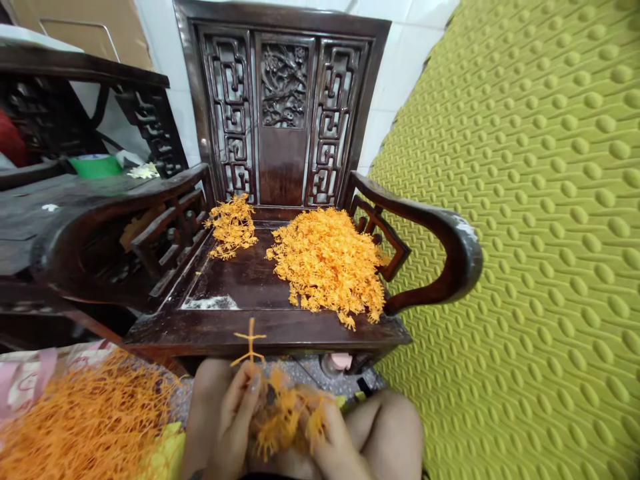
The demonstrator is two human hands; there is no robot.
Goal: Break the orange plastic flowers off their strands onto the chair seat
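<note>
My left hand [239, 407] pinches the lower end of a thin orange branched plastic stem [251, 343], which stands upright with its bare side twigs spread. Close beside it, my right hand [333, 430] is closed around a cluster of orange plastic flower sprigs [285, 417]. That cluster is smeared by motion and partly hides the fingers. Both hands are above my lap, in front of the chair seat. On the seat lie a large heap of orange flower sprigs [330, 260] at the right and a smaller pile of sprigs [231, 227] at the left.
A dark carved wooden chair [280, 167] faces me, its curved armrests on both sides. Bare orange stems [95, 413] fill a bag at the lower left. A green textured wall panel [540, 267] borders the right. On a dark table at left sits a green tape roll [95, 167].
</note>
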